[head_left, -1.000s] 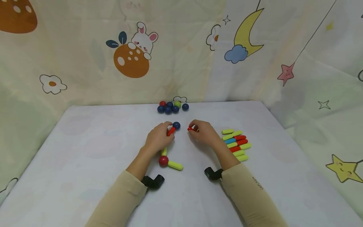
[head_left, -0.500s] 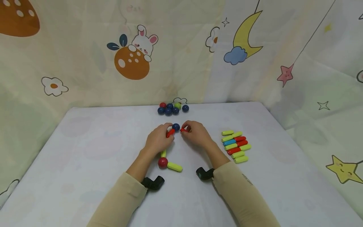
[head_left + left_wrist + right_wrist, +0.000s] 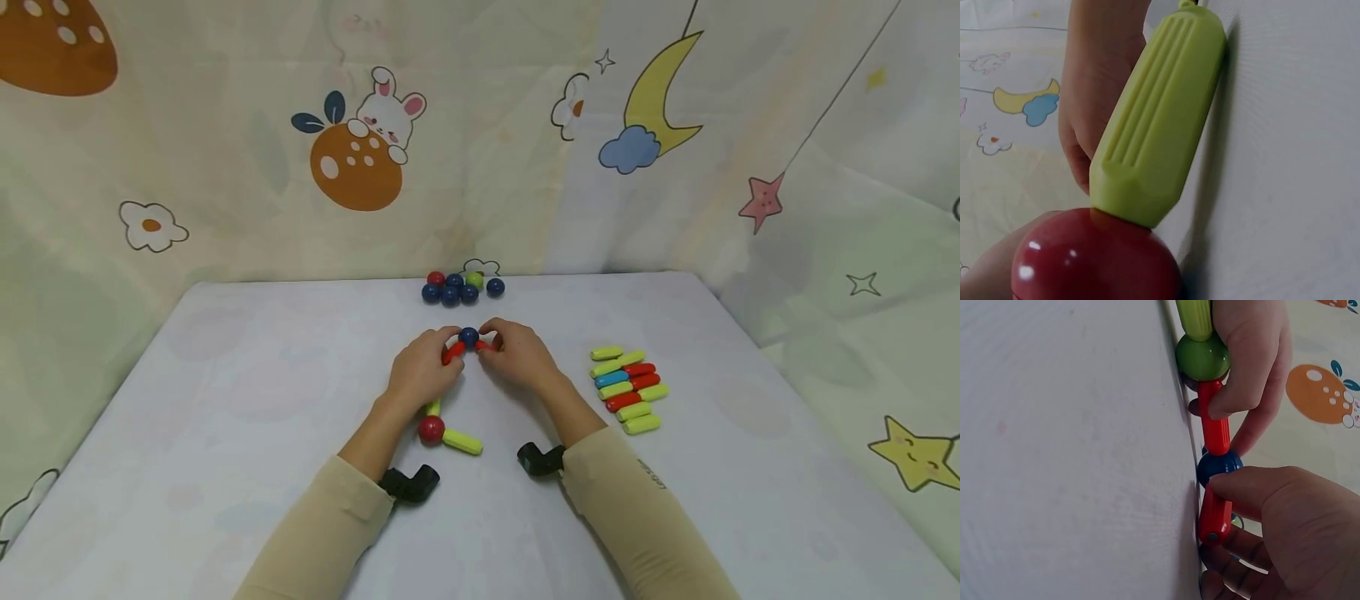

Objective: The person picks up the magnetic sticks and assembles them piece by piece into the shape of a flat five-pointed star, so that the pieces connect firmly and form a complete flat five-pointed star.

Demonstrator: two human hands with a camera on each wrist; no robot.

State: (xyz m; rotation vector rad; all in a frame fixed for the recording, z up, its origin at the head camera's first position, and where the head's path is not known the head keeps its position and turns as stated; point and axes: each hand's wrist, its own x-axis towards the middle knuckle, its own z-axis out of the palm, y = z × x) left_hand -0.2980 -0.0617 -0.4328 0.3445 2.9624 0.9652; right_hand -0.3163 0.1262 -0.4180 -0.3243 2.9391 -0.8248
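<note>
My left hand (image 3: 423,367) pinches a red building stick (image 3: 453,353), whose far end meets a dark blue ball (image 3: 468,337). From the other side, my right hand (image 3: 519,357) pinches a second red stick (image 3: 1215,519) with its end at the same ball. In the right wrist view, the left hand's stick also joins a green ball (image 3: 1202,357), which carries a yellow-green stick (image 3: 1195,317); the left hand hides that green ball in the head view. Nearer me, a red ball (image 3: 432,430) joins two yellow-green sticks, one pointing right (image 3: 462,442).
Several loose balls, mostly dark blue (image 3: 450,297), sit at the table's back edge. To the right of my right hand lies a group of yellow-green, red and blue sticks (image 3: 628,390). A patterned cloth (image 3: 510,183) hangs behind the white table (image 3: 262,400).
My right hand has moved left with its red stick, closing the gap to the blue ball; the stick's end now meets it. The left hand has stayed nearly in place.
</note>
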